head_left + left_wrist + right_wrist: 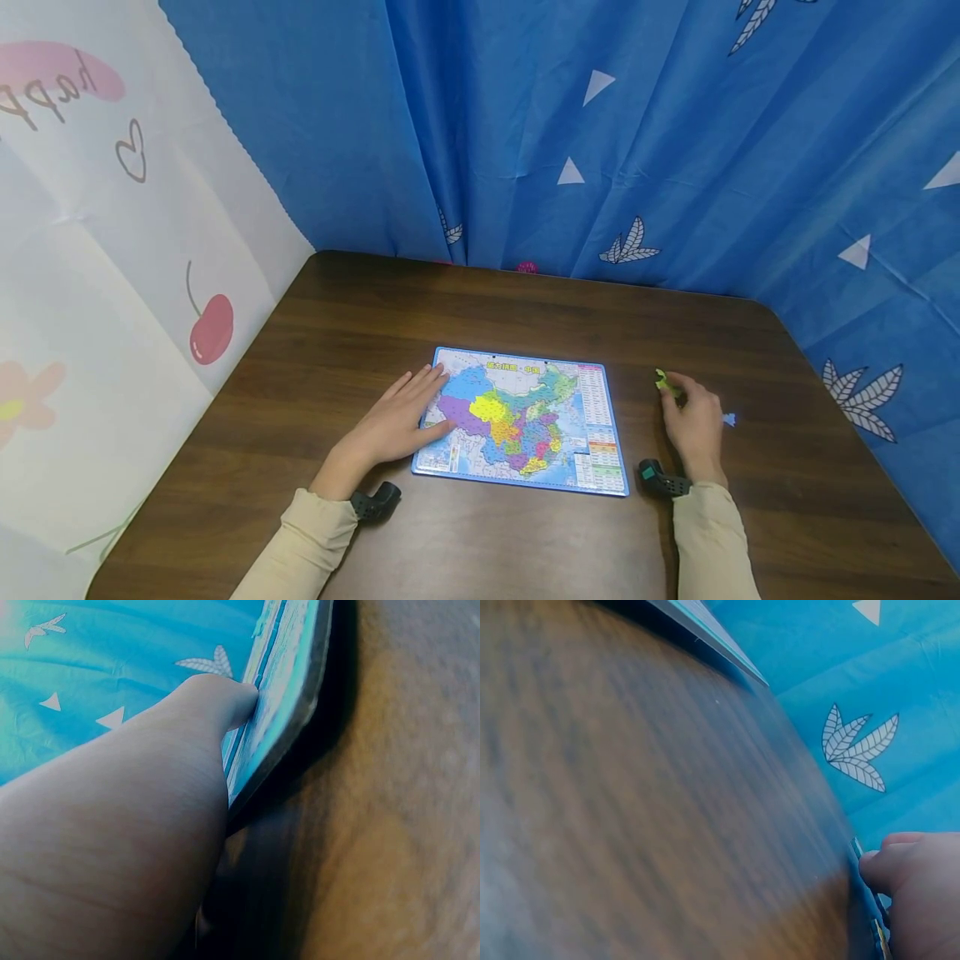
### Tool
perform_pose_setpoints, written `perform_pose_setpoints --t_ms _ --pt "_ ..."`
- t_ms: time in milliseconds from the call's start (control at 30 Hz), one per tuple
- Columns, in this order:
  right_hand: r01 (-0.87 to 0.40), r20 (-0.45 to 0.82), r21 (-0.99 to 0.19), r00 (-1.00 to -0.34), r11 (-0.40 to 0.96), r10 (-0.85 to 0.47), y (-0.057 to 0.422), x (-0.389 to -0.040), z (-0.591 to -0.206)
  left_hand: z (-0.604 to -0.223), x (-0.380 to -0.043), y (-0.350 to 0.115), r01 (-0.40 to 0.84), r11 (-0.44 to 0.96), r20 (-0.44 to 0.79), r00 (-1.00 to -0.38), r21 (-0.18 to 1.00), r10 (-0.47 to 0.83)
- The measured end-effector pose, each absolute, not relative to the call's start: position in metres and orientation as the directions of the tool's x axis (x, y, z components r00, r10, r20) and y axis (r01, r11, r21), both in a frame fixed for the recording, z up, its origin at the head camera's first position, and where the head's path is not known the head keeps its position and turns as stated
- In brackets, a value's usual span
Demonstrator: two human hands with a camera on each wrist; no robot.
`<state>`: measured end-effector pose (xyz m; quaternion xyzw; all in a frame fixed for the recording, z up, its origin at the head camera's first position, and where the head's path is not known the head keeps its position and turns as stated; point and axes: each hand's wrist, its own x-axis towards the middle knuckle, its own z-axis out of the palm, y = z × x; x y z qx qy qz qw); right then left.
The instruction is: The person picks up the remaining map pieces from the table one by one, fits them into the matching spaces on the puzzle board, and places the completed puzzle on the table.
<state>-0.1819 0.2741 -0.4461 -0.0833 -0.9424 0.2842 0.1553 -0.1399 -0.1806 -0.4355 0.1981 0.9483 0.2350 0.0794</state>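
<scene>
Left hand [399, 423]: fingers extended, laid over the left edge of the map board [517, 425]. Map board: flat on the bench [525, 550], multicoloured map. Green piece [661, 380]: right of the map board, pinched in the curled fingers of the right hand [693, 421]. Blue piece [729, 419]: farther right of the map board, just beside that hand.
</scene>
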Motion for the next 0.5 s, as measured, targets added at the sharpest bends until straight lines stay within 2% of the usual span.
perform_pose_setpoints --t_ms 500 --pt "0.020 0.283 -0.577 -0.933 0.817 0.223 0.2684 -0.1837 -0.4440 -0.4361 -0.1400 -0.1808 0.339 0.813 -0.058 -0.909 0.474 0.413"
